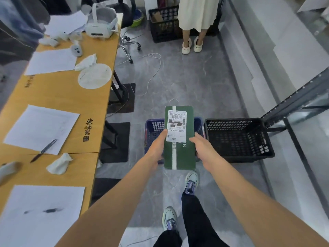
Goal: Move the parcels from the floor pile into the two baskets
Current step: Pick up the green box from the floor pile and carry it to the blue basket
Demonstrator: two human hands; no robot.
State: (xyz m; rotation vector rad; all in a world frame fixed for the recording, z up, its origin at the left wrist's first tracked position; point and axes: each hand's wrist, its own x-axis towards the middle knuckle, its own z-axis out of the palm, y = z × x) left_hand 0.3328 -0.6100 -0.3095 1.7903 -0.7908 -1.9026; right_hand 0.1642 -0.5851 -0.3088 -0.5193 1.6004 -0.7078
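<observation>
parcel: green box point(184, 155) above blue basket point(154, 126)
grip: left hand point(157, 147), right hand point(203, 147) hold its sides
black basket point(235, 139): right of blue basket

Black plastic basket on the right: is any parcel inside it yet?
No, the black plastic basket shows only its bare mesh floor.

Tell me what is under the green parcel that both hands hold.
The blue basket stands below the green parcel; only its left and right walls show. The parcel, the left hand and the right hand cover most of its inside, so its contents are hidden.
</observation>
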